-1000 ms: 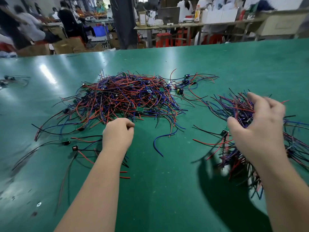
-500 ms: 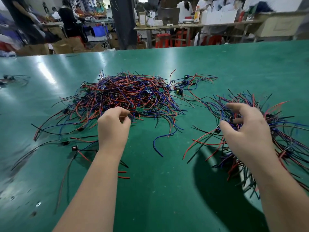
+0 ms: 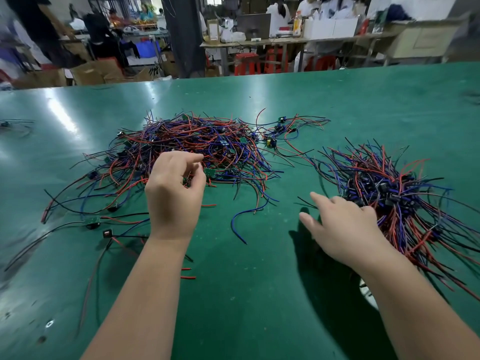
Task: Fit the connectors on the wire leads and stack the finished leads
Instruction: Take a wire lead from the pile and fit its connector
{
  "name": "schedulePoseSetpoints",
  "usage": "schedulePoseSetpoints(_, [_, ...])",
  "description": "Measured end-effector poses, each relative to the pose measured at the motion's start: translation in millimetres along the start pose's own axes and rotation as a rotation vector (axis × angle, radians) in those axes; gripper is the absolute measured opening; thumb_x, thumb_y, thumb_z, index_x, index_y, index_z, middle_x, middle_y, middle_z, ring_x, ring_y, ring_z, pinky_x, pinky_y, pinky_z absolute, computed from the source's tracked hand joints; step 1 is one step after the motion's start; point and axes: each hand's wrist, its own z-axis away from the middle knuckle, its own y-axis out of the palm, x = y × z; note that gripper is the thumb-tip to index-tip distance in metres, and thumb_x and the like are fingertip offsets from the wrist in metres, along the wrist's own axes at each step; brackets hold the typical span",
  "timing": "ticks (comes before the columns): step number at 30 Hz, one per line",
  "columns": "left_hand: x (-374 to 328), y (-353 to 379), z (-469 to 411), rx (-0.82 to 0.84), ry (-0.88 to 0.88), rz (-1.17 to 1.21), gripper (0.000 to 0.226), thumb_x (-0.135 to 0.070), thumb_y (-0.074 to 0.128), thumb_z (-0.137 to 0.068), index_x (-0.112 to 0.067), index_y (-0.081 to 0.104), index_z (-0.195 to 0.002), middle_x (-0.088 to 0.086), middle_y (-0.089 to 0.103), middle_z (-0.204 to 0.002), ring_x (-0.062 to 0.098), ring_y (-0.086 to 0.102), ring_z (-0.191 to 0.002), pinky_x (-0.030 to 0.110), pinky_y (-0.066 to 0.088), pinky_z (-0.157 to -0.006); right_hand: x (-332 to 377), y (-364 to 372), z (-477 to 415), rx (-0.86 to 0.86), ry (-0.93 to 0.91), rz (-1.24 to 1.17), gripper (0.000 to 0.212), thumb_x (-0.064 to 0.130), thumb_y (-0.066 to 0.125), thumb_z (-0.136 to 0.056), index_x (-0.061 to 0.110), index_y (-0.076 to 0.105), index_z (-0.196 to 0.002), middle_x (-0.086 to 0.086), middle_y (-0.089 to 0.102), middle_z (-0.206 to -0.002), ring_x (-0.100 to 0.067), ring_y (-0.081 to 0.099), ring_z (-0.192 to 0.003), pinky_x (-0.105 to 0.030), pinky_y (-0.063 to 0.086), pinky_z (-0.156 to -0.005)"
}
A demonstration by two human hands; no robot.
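Note:
A big tangled pile of red, blue and black wire leads (image 3: 207, 141) with small green boards lies at the middle of the green table (image 3: 259, 302). A second, bundled stack of leads (image 3: 394, 188) sits on the right. My left hand (image 3: 176, 196) hovers at the near edge of the big pile with its fingers loosely curled and index finger out; I see nothing held in it. Fingers spread, my right hand (image 3: 342, 227) lies flat on the table, its fingertips touching the left edge of the right stack.
Loose leads with small connectors (image 3: 96, 222) lie scattered near left. A few boards with yellow and blue parts (image 3: 271, 141) sit behind the big pile. A white object (image 3: 368, 294) shows under my right forearm. Benches, stools and people stand beyond the far edge.
My right hand, which held a bunch of leads above the right stack, has let it go and come down flat. My left fist has loosened and moved forward to the big pile.

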Motion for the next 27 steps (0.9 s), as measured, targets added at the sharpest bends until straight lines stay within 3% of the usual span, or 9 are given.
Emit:
schedulePoseSetpoints(3, [5,1,2,0.132,-0.161,-0.106,0.018,-0.005,0.064,-0.083,-0.007,0.068,-0.100,0.009,0.064,-0.096,0.023,0.057,-0.090,0.024,0.041,-0.081,-3,-4,1,-0.010,0.107,0.028,0.057,0.056,0.032,-0.095,0.024,0.030,-0.142,-0.008,0.052,-0.130,-0.030,0.049,-0.119,-0.043,0.031,-0.098])
schedulePoseSetpoints(7, [26,4,11,0.661,-0.626,-0.571,0.047,-0.041,0.061,-0.085,-0.026,0.051,-0.129,0.013,0.043,-0.135,0.036,0.037,-0.122,0.043,0.036,-0.098,-4,-5,2,0.026,0.147,0.020,0.054,0.056,0.036,-0.093,0.024,0.033,-0.137,-0.006,0.053,-0.131,-0.031,0.045,-0.122,-0.043,0.030,-0.097])
schedulePoseSetpoints(9, [32,5,15,0.793,-0.710,-0.584,0.044,-0.046,0.056,-0.089,-0.028,0.051,-0.129,0.015,0.040,-0.136,0.037,0.034,-0.123,0.045,0.034,-0.101,-6,-6,2,0.049,0.185,0.014,0.053,0.056,0.035,-0.093,0.024,0.034,-0.135,-0.007,0.052,-0.131,-0.033,0.042,-0.124,-0.044,0.028,-0.097])
schedulePoseSetpoints(14, [43,8,14,0.674,-0.684,-0.486,0.030,-0.035,0.056,-0.089,-0.024,0.065,-0.116,0.013,0.056,-0.116,0.034,0.050,-0.109,0.042,0.046,-0.091,-11,-6,2,0.047,0.231,0.019,0.056,0.060,0.037,-0.091,0.027,0.035,-0.136,-0.008,0.047,-0.135,-0.036,0.039,-0.126,-0.045,0.027,-0.100])
schedulePoseSetpoints(20, [54,7,18,0.653,-0.789,-0.606,0.045,-0.053,0.052,-0.088,-0.039,0.050,-0.130,0.016,0.041,-0.133,0.036,0.034,-0.122,0.045,0.027,-0.101,-11,-6,2,-0.009,0.218,-0.056,0.060,0.057,0.041,-0.090,0.032,0.027,-0.143,-0.009,0.044,-0.137,-0.035,0.040,-0.125,-0.045,0.028,-0.100])
schedulePoseSetpoints(27, [57,8,18,0.439,-0.736,-0.651,0.041,-0.050,0.071,-0.073,-0.036,0.058,-0.110,0.009,0.037,-0.120,0.032,0.031,-0.112,0.043,0.026,-0.094,-6,-4,3,-0.018,0.160,-0.092,0.059,0.054,0.043,-0.090,0.034,0.028,-0.143,-0.008,0.042,-0.139,-0.033,0.040,-0.125,-0.046,0.028,-0.102])
